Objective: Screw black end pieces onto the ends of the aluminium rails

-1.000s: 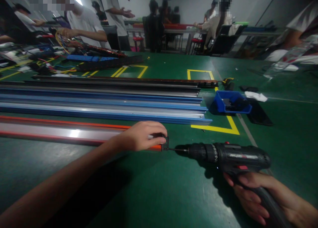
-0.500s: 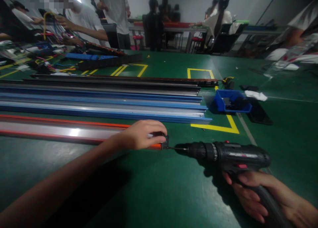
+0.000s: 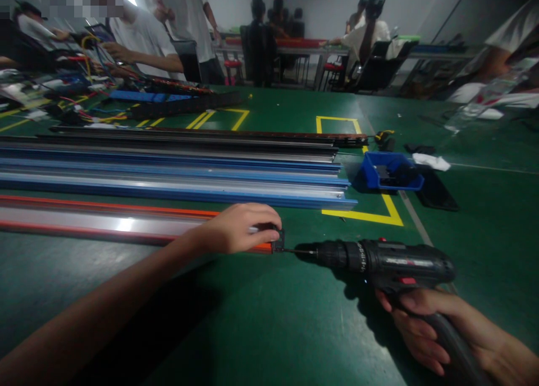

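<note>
Black end cap (image 3: 278,244): sitting at the right end of a red rail (image 3: 126,224), left hand (image 3: 240,229) pinching there. Drill (image 3: 404,260): right hand (image 3: 457,312) gripping it, bit (image 3: 296,251) meeting cap, work seemingly unfinished. Blue rails (image 3: 252,197): lying behind, apparently uncapped.

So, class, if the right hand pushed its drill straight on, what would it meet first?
Ahead of the right hand, the bit would first meet the black end piece on the orange rail; they seem to touch, though depth is unclear.
</note>
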`<state>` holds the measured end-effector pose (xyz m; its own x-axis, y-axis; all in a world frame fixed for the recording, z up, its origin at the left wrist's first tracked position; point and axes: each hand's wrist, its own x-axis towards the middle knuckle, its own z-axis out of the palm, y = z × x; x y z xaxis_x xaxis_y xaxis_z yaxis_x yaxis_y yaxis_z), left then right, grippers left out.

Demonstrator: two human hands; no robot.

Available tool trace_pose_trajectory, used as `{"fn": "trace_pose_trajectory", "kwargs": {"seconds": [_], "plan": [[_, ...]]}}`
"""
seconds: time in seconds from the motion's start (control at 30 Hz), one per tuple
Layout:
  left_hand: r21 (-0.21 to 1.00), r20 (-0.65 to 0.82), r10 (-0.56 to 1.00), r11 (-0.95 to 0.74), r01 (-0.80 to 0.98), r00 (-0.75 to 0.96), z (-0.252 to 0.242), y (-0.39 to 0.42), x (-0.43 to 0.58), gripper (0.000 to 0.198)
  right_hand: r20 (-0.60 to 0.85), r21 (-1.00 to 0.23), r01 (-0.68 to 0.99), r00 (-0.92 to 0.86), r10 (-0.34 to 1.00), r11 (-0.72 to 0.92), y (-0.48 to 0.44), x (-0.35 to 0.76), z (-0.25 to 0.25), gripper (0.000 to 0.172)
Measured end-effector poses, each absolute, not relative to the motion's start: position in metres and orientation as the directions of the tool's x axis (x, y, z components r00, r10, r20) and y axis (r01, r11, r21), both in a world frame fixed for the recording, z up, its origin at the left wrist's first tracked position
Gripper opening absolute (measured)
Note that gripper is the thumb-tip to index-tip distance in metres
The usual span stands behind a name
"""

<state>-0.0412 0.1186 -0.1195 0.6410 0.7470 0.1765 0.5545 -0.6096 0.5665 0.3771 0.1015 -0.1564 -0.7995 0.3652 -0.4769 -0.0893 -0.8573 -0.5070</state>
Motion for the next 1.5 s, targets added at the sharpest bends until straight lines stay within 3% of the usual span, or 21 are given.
{"fn": "trace_pose_trajectory", "kwargs": {"seconds": [0.9, 1.5], "plan": [[0.566, 0.175, 0.749, -0.608, 0.558, 0.639, -0.12, 0.119, -0.041, 0.024, -0.487, -0.538, -0.096, -0.776, 0.402, -0.837, 0.1, 0.384, -0.166, 0.022], [0.573, 0.169, 0.752, -0.601, 0.558, 0.637, -0.118, 0.118, -0.04, 0.023, -0.555, -0.5, -0.043, -0.751, 0.359, -0.865, 0.102, 0.373, -0.152, 0.021]]}}
